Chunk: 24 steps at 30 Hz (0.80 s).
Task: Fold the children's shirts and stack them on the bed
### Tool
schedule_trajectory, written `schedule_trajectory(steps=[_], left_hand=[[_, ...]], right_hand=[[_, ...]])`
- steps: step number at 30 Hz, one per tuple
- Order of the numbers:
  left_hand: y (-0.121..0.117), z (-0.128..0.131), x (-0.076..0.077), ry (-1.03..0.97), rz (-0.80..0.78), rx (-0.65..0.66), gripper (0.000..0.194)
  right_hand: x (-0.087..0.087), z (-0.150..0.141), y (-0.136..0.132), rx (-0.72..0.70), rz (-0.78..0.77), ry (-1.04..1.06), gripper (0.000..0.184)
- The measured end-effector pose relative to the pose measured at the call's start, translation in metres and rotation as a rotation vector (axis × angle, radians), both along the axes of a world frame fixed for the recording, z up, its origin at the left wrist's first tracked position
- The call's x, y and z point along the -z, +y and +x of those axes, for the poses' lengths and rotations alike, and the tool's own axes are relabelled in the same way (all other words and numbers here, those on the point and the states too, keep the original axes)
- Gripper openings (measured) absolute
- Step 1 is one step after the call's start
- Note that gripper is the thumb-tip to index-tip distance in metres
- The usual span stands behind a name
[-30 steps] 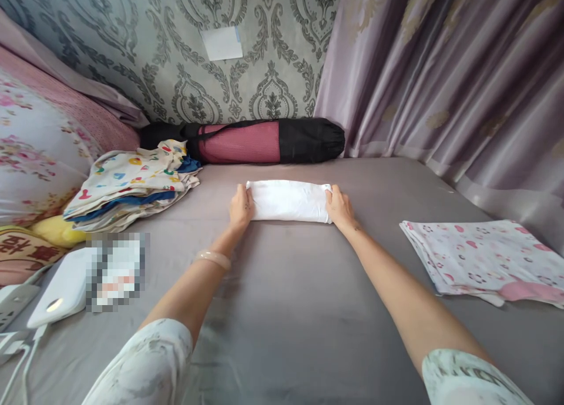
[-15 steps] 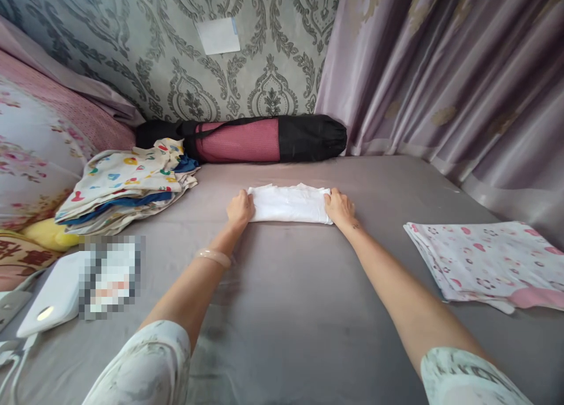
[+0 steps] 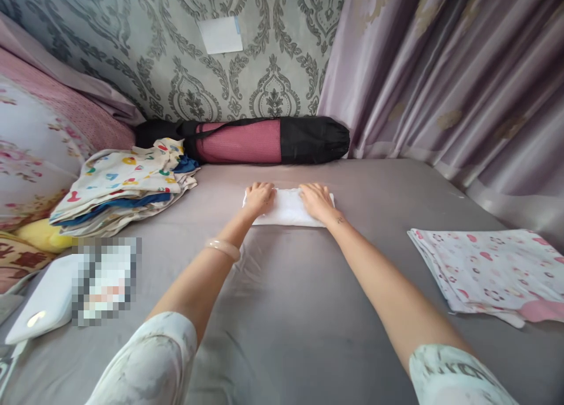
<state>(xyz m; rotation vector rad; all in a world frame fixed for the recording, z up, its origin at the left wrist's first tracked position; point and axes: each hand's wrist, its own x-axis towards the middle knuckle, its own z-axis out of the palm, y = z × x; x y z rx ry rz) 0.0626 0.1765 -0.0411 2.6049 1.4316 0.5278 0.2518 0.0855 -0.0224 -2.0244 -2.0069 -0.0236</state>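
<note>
A white folded cloth point(image 3: 288, 208) lies as a narrow rectangle on the grey bed sheet point(image 3: 299, 287). My left hand point(image 3: 261, 198) rests flat on its left part, fingers stretched toward the far edge. On the right part lies my right hand point(image 3: 316, 200), also flat with its fingers out. Both palms cover portions of the cloth, and its middle shows between them. Neither hand grips it.
At the left is a stack of folded clothes point(image 3: 118, 176), with a white power bank point(image 3: 50, 296) and cable nearer me. A folded pink-patterned cloth point(image 3: 493, 270) lies at the right. Along the wall stretches a black and pink rolled bag point(image 3: 238, 141).
Both hands have let go of the cloth's two ends and moved inward onto its top, fingers now spread flat. The view has shifted slightly.
</note>
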Motion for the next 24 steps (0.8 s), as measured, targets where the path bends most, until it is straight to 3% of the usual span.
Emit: schedule_trajectory(steps=[5, 14, 24], left_hand=[[0.003, 0.018, 0.005, 0.15, -0.057, 0.029, 0.031], [0.001, 0.014, 0.007, -0.06, -0.056, 0.125, 0.029], [-0.006, 0.009, 0.001, -0.333, -0.075, 0.3, 0.052]], right_hand=[[0.003, -0.012, 0.017, 0.012, -0.127, -0.022, 0.033], [0.009, -0.005, 0.029, 0.059, -0.196, 0.072, 0.044], [0.012, -0.008, 0.028, -0.051, -0.019, 0.223, 0.033]])
